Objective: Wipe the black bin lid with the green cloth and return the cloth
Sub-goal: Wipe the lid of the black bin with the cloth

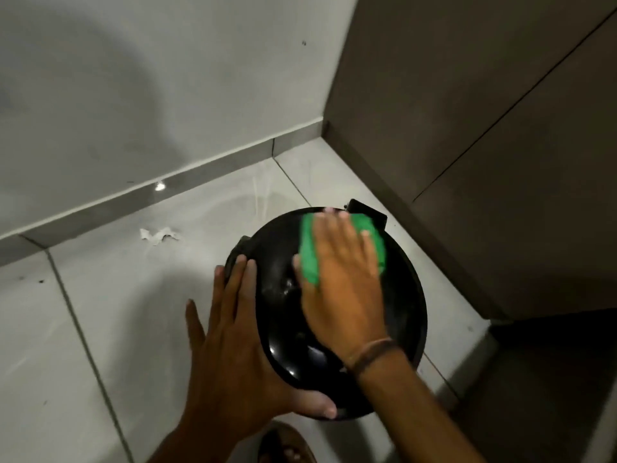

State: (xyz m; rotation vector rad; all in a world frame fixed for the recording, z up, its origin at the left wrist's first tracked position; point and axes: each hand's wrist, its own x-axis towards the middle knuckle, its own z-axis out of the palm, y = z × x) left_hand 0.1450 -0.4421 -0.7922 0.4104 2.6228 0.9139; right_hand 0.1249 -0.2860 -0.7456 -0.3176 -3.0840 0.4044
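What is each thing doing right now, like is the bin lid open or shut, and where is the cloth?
black bin lid: shut, shiny with glints.
green cloth: spread on the lid's far part, under the right hand.
right hand: flat, pressing the cloth.
left hand: fingers straight, resting against the lid's left edge, thumb at the near rim.
paper scrap: torn, lying on the floor.

The floor [110, 329] under me is pale grey tile with dark grout lines running toward 11 o'clock. The black bin [283, 312] stands on it near the corner. From the bin, a torn white paper scrap [157, 236] lies at 10 o'clock, well apart, near the skirting. My sandalled foot [287, 442] is planted at 6 o'clock, just beside the bin. A brown cabinet [484, 162] meets the floor at 2 o'clock.
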